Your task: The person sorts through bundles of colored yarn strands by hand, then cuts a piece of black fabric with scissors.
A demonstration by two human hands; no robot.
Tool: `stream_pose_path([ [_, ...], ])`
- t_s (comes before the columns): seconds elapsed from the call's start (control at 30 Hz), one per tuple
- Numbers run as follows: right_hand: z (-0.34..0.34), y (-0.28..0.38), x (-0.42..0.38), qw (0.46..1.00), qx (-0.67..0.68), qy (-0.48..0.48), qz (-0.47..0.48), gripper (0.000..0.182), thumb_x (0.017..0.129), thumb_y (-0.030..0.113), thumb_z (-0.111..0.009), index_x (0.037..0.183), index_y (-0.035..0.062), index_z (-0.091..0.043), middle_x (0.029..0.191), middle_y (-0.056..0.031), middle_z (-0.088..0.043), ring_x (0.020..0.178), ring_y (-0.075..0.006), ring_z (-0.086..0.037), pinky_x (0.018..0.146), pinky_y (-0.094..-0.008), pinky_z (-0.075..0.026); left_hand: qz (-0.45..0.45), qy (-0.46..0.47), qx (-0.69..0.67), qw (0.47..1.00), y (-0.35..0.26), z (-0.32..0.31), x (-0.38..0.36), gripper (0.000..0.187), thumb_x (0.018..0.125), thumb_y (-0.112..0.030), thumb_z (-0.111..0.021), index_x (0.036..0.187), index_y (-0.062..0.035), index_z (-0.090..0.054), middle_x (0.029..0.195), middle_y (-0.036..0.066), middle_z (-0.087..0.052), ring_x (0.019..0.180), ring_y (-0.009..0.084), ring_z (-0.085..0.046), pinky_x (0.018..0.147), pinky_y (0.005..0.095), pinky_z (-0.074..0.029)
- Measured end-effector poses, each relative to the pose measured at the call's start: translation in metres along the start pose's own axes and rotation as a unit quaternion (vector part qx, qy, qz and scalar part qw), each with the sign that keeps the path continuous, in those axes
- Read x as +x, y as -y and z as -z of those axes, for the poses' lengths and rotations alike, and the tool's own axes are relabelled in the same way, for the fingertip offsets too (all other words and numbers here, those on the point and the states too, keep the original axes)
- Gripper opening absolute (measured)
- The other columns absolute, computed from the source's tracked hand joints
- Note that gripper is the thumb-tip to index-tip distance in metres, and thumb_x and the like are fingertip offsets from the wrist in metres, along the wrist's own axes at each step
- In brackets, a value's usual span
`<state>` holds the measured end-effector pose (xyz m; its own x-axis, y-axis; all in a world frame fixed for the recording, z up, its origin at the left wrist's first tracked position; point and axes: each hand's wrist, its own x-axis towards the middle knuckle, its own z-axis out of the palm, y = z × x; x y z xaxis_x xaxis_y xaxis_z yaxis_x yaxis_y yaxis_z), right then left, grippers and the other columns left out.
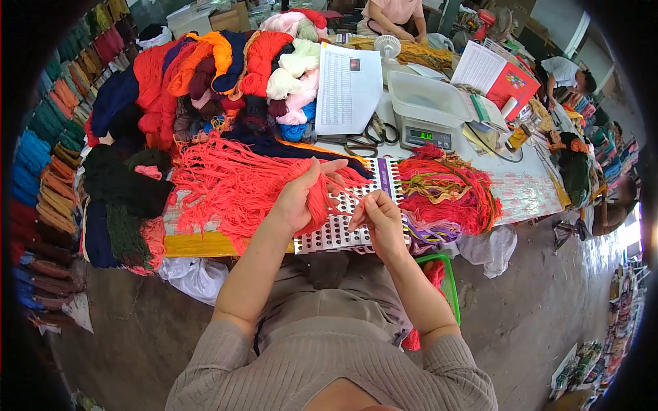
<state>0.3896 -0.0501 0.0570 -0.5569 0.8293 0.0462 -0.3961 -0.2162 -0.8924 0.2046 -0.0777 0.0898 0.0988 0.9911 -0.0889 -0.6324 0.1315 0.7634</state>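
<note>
My left hand (301,195) grips a thick bunch of coral-red yarn (236,185), whose loose strands fan out to the left over the table. My right hand (377,212) pinches a few thin strands that run from that bunch. Both hands hover over a white sample card (343,229) with rows of holes and a purple strip, lying at the table's near edge.
Heaps of red, orange, navy and pink yarn (205,75) cover the back left. A tangle of red and mixed threads (445,188) lies to the right. A digital scale with a tray (426,109), scissors (373,133) and printed sheets (346,85) sit behind. Other people work at the far side.
</note>
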Motion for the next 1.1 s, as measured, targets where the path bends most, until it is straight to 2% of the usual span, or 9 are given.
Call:
stream_pose_path([
  [0.17, 0.001, 0.000, -0.001, 0.999, -0.031, 0.001, 0.022, 0.020, 0.097, 0.022, -0.042, 0.085, 0.0066, -0.048, 0.068, -0.0040, -0.058, 0.057, -0.0139, -0.059, 0.057, -0.0226, -0.040, -0.007, -0.018, -0.020, 1.000, -0.002, 0.003, -0.001, 0.052, 0.097, -0.041, -0.031, 0.123, 0.0008, -0.049, 0.079, 0.003, -0.057, 0.063, 0.0089, -0.052, 0.058, 0.0232, -0.045],
  [0.53, 0.003, 0.002, -0.002, 0.999, -0.027, -0.006, 0.017, 0.020, 0.097, 0.023, -0.043, 0.087, 0.0061, -0.049, 0.068, -0.0034, -0.058, 0.058, -0.0136, -0.058, 0.057, -0.0228, -0.040, -0.006, -0.001, -0.005, 1.000, -0.004, 0.003, 0.001, 0.052, 0.097, -0.041, -0.031, 0.120, 0.0025, -0.050, 0.076, 0.005, -0.057, 0.064, 0.0092, -0.051, 0.056, 0.0218, -0.043],
  [0.77, -0.004, 0.011, -0.004, 0.995, -0.091, 0.032, -0.038, 0.021, 0.093, 0.023, -0.052, 0.089, 0.0015, -0.054, 0.064, -0.0019, -0.055, 0.055, -0.0103, -0.056, 0.056, -0.0218, -0.042, -0.010, 0.021, -0.015, 1.000, -0.006, 0.003, 0.003, 0.052, 0.097, -0.040, -0.032, 0.121, 0.0041, -0.048, 0.085, 0.009, -0.062, 0.065, 0.0103, -0.053, 0.055, 0.0209, -0.041],
  [1.1, -0.006, 0.011, -0.006, 0.998, -0.057, -0.003, -0.025, 0.018, 0.095, 0.019, -0.045, 0.084, 0.0043, -0.047, 0.063, -0.0032, -0.053, 0.055, -0.0142, -0.056, 0.056, -0.0237, -0.043, -0.004, -0.006, -0.024, 1.000, -0.007, -0.003, -0.001, 0.053, 0.097, -0.040, -0.031, 0.122, 0.0042, -0.047, 0.083, 0.010, -0.062, 0.063, 0.0115, -0.055, 0.053, 0.0210, -0.043],
])
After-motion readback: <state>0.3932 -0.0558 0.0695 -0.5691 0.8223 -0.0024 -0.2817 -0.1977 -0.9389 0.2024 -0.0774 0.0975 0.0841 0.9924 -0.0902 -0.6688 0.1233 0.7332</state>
